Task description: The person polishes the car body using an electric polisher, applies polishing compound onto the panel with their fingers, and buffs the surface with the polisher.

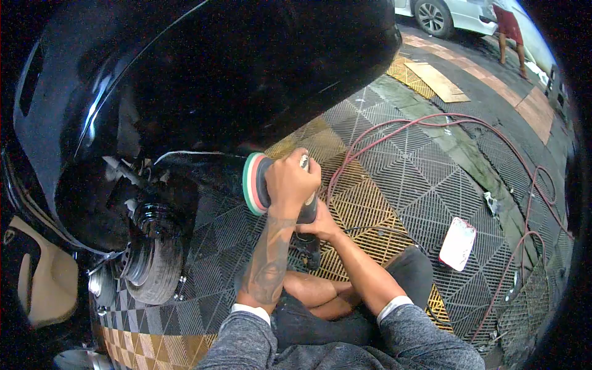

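Observation:
A polisher (306, 213) with a round pad (252, 185) layered in green, white and red is held in both my hands. My left hand (291, 182) is closed over its head, just behind the pad. Lower down, my right hand (320, 223) wraps round the dark body. The pad faces left, beside the lower edge of a glossy black car panel (246, 74); whether it touches the panel, I cannot tell. A dark cord (376, 229) runs to the right from near the tool.
A tyre (155, 274) and exposed suspension (151, 213) are at left. Red hose (431, 118) loops over the grid floor tiles (394, 166). A white rectangular item (457, 244) lies at right, cardboard (438, 82) farther back. Beyond, a person in red shorts (509, 28) stands by a white car (465, 11).

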A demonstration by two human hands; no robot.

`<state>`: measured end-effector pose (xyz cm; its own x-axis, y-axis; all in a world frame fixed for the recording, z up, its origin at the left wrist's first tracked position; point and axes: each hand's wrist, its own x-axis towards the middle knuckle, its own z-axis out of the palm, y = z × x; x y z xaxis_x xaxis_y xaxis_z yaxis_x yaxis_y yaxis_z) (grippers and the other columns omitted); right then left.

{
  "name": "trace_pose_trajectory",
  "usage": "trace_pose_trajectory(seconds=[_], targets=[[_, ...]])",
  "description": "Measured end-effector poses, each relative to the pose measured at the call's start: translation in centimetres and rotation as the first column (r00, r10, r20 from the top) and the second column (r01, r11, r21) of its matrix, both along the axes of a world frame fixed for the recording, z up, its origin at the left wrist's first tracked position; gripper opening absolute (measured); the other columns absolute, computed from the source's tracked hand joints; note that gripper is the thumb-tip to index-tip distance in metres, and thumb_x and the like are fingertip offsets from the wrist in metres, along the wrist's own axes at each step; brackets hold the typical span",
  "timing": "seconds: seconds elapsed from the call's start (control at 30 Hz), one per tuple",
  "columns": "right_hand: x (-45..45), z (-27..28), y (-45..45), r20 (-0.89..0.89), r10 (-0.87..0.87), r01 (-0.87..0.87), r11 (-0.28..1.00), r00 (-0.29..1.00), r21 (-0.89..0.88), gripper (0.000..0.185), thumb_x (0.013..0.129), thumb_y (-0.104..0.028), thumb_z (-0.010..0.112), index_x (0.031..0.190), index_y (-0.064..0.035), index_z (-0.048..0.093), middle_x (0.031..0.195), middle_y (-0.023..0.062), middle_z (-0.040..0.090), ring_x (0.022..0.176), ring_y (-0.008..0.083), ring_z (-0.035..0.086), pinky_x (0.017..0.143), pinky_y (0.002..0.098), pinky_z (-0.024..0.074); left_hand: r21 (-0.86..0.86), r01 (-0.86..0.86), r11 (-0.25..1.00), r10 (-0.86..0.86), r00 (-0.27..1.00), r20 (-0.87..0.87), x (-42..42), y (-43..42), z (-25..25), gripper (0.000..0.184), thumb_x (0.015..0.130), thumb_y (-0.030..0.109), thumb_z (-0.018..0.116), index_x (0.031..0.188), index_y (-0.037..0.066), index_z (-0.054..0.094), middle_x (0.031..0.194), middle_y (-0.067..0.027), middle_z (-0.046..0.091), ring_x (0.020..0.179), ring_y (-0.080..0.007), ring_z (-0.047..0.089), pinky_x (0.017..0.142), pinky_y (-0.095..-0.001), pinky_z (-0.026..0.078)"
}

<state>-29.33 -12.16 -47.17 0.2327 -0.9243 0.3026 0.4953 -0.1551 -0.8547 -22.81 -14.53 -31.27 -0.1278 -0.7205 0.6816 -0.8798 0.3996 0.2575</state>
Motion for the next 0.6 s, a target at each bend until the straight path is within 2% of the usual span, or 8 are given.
trace_pose_trajectory(seconds=[0.07, 0.23, 0.3, 0.37, 0.43, 0.5, 0.53, 0.6], targets=[[-0.4, 0.1, 0.0, 0.014, -0.023, 0.023, 1.000, 1.000, 0.014, 0.088, 0.056, -0.017, 0.092, 0.132, -0.0031, 0.051, 0.123, 0.0048, 0.061, 0.113, 0.0178, 0.058, 0.103, 0.0352, 0.0441, 0.009, 0.019, 1.000, -0.019, 1.000, 0.017, -0.8, 0.0, 0.2, 0.027, 0.079, 0.024, 0.066, 0.095, 0.004, 0.075, 0.080, -0.0221, 0.072, 0.071, -0.0397, 0.070, 0.066, -0.0473, 0.057], [-1.8, -1.7, -1.7, 0.053, -0.173, 0.173, 0.985, 0.983, 0.005, 0.085, 0.057, -0.018, 0.091, 0.131, -0.0029, 0.052, 0.124, 0.0062, 0.062, 0.112, 0.0188, 0.059, 0.102, 0.0365, 0.0447, -0.038, 0.190, 0.981, -0.189, 0.981, 0.033, -4.5, -1.3, 1.0, 0.024, 0.077, 0.026, 0.069, 0.090, 0.008, 0.077, 0.075, -0.0214, 0.071, 0.071, -0.0385, 0.071, 0.065, -0.0465, 0.057], [-2.8, -1.6, -2.5, 0.080, -0.290, 0.294, 0.955, 0.954, -0.043, 0.084, 0.057, -0.020, 0.093, 0.129, -0.0022, 0.052, 0.122, 0.0072, 0.063, 0.111, 0.0194, 0.060, 0.101, 0.0369, 0.0456, -0.037, 0.213, 0.976, -0.211, 0.975, 0.063, -6.8, -2.2, 1.3, 0.024, 0.076, 0.026, 0.069, 0.090, 0.008, 0.076, 0.075, -0.0212, 0.071, 0.071, -0.0385, 0.071, 0.066, -0.0466, 0.058], [-4.3, -0.8, -2.8, 0.084, -0.334, 0.336, 0.942, 0.939, -0.005, 0.084, 0.058, -0.020, 0.093, 0.129, -0.0021, 0.052, 0.120, 0.0070, 0.064, 0.110, 0.0199, 0.061, 0.100, 0.0370, 0.0466, 0.035, 0.316, 0.948, -0.318, 0.945, 0.072, -8.9, -2.9, 1.9, 0.025, 0.075, 0.026, 0.069, 0.090, 0.007, 0.076, 0.076, -0.0211, 0.071, 0.072, -0.0388, 0.071, 0.067, -0.0464, 0.058], [-5.6, 0.4, -2.4, 0.071, -0.426, 0.424, 0.905, 0.902, 0.042, 0.082, 0.060, -0.019, 0.092, 0.129, -0.0021, 0.052, 0.120, 0.0067, 0.065, 0.109, 0.0200, 0.062, 0.099, 0.0370, 0.0473, 0.033, 0.335, 0.942, -0.337, 0.939, 0.075, -10.6, -3.5, 2.2, 0.024, 0.075, 0.026, 0.069, 0.089, 0.008, 0.076, 0.077, -0.0210, 0.071, 0.072, -0.0388, 0.071, 0.067, -0.0462, 0.058], [-6.4, 0.1, -2.9, 0.129, -0.383, 0.386, 0.922, 0.915, -0.001, 0.081, 0.060, -0.018, 0.092, 0.129, -0.0022, 0.052, 0.120, 0.0064, 0.065, 0.109, 0.0202, 0.062, 0.099, 0.0368, 0.0474, 0.030, 0.353, 0.935, -0.354, 0.931, 0.085, -10.8, -3.6, 2.5, 0.024, 0.075, 0.026, 0.069, 0.089, 0.008, 0.076, 0.078, -0.0208, 0.071, 0.073, -0.0387, 0.071, 0.068, -0.0460, 0.058], [-6.6, 0.4, -3.0, 0.069, -0.402, 0.404, 0.914, 0.913, -0.031, 0.080, 0.060, -0.017, 0.091, 0.129, -0.0023, 0.053, 0.121, 0.0064, 0.064, 0.110, 0.0202, 0.062, 0.100, 0.0367, 0.0468, 0.028, 0.347, 0.937, -0.348, 0.935, 0.070, -10.6, -3.5, 2.5, 0.023, 0.075, 0.025, 0.069, 0.089, 0.008, 0.076, 0.078, -0.0208, 0.071, 0.073, -0.0386, 0.071, 0.068, -0.0457, 0.058], [-6.2, 0.6, -2.5, 0.098, -0.368, 0.373, 0.927, 0.924, -0.038, 0.080, 0.060, -0.017, 0.091, 0.129, -0.0024, 0.053, 0.122, 0.0065, 0.064, 0.111, 0.0199, 0.061, 0.100, 0.0367, 0.0463, -0.021, 0.355, 0.935, -0.355, 0.935, 0.011, -9.8, -3.2, 2.0, 0.022, 0.075, 0.024, 0.069, 0.089, 0.009, 0.076, 0.081, -0.0199, 0.072, 0.074, -0.0378, 0.071, 0.068, -0.0451, 0.058]])
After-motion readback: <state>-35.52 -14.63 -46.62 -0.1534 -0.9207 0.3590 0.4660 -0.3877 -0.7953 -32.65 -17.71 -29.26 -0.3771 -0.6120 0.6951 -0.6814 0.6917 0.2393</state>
